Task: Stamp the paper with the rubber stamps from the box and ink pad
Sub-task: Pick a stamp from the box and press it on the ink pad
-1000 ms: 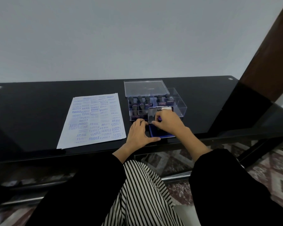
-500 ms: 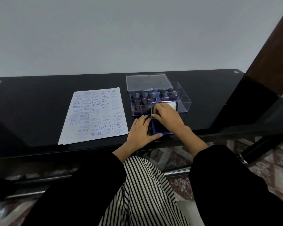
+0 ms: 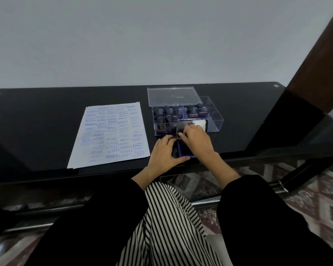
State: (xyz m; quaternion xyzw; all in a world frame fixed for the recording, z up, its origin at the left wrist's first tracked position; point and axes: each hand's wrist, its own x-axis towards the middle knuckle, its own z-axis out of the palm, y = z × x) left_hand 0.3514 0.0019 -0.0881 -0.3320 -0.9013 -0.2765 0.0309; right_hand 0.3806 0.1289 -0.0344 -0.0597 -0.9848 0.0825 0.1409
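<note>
**Ink pad (image 3: 184, 151) half open at the table's near edge**

The ink pad's blue base sits close to the front edge of the black table (image 3: 37, 121). The left hand (image 3: 164, 152) lies flat just beside it, fingers straight and relaxed, thumb along the base's front, grasping nothing. The right hand (image 3: 197, 140) reaches over the base with fingers curled, pinching the near left corner of the pad lid (image 3: 192, 124), which stands tilted up against the front of the box.

To the left lies the paper (image 3: 112, 135), well apart from the pad and crowded with blue prints. Behind the pad is the clear box (image 3: 216, 120), where at least 7 stamps (image 3: 166, 110) stand upright. The box cover (image 3: 171, 96) lies beyond.

Risks, as I judge them:
- The left hand only rests beside the base. A sharp pull on the lid could skid the pad toward the table's edge.
- A slipped pinch would let the lid drop shut.
- Fingers brushing the ink could smudge the sheet.
- With so little blank paper left, the next print may overlap another.
</note>
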